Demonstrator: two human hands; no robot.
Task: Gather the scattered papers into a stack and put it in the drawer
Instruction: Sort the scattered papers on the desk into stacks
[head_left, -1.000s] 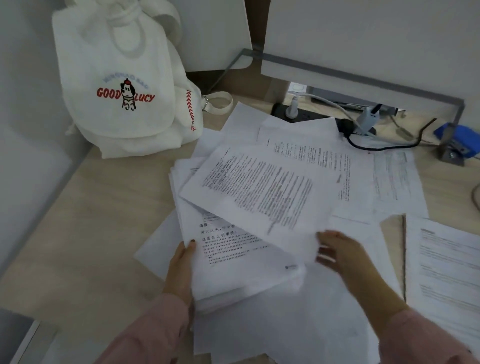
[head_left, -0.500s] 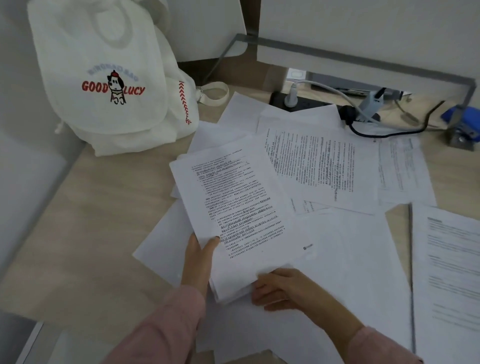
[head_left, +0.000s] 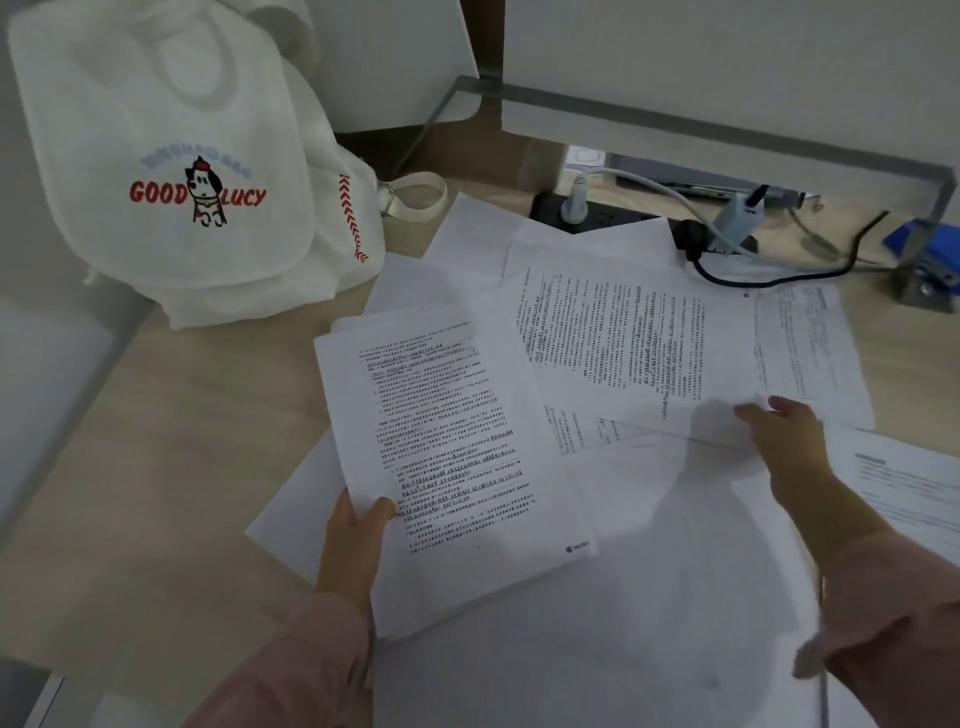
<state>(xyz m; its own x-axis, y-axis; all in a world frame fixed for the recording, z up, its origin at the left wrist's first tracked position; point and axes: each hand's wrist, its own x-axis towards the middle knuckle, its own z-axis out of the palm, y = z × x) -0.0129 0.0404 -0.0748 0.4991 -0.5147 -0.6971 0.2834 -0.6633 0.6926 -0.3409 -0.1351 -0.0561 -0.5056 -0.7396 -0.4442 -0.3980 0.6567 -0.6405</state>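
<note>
Left hand (head_left: 353, 540) first: thumb on top, fingers underneath, clamped on the near left corner of the stack (head_left: 457, 457), which sits on the desk (head_left: 130, 441) left of centre. It is a good thick bundle with a printed page uppermost.

Over to the right hand (head_left: 784, 441), reaching far and right with its fingertips at the near right corner of a printed sheet (head_left: 623, 353). That corner looks slightly raised, with shadow beneath it, but pinch or plain press? I cannot tell through the blur.

So where does this stand? By my reckoning partway through the gathering, no further. Plenty lies loose:
- a faintly printed page (head_left: 810, 343) far right
- another page (head_left: 909, 483) at the right edge
- blank sheets (head_left: 597, 649) spread near
- more blank sheets (head_left: 478, 228) up by the power strip (head_left: 597, 213)

The white bag (head_left: 171, 171) sits far left, out of the way. No drawer is in view, so stowing the stack is all still to do.
</note>
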